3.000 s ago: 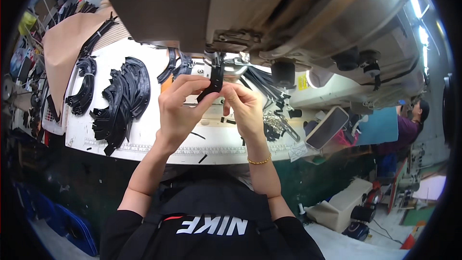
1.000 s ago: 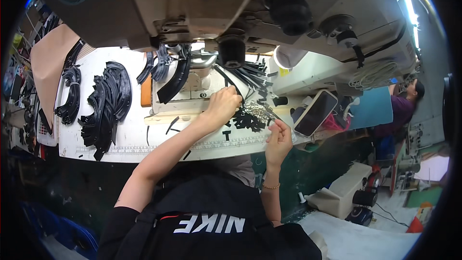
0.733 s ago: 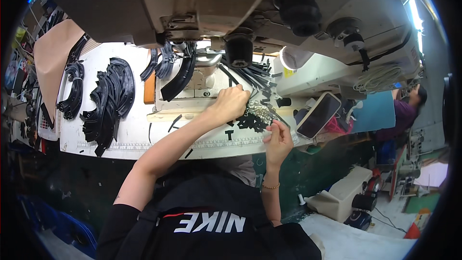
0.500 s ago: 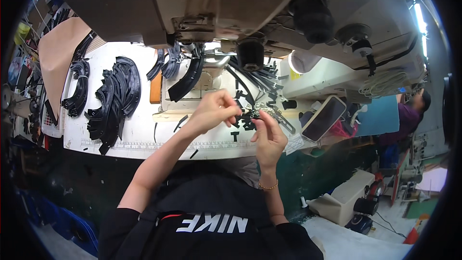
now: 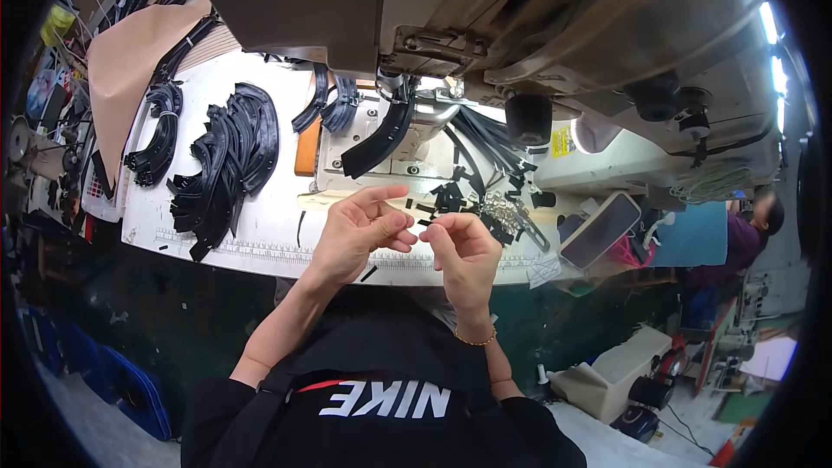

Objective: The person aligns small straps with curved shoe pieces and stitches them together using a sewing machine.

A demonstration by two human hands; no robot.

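Both hands meet over the table's front part, fingertips close but apart. My left hand point(image 5: 360, 234) has its thumb pressed to its curled fingers, index finger stretched out; anything pinched there is too small to make out. My right hand point(image 5: 465, 256) pinches thumb and index finger together; a tiny dark piece shows by the fingertips, but whether it is held I cannot tell. Just beyond lie small black strip pieces point(image 5: 448, 198) and a heap of small metal fittings point(image 5: 503, 211). A curved black strip point(image 5: 379, 140) lies under the needle area of the sewing machine point(image 5: 433, 43).
Stacked curved black strips point(image 5: 227, 156) and a tied bundle point(image 5: 159, 139) lie at left, near brown sheet material point(image 5: 130, 61). Long black strips point(image 5: 494, 146) fan out behind the fittings. At right is a phone point(image 5: 601, 230). A ruler strip point(image 5: 234, 247) runs along the front edge. Another person point(image 5: 745, 234) is at far right.
My left hand has lowered toward the front edge and turned, its index finger now stretched out. My right hand has shifted slightly left. The view has swung, so the table appears moved rightward.
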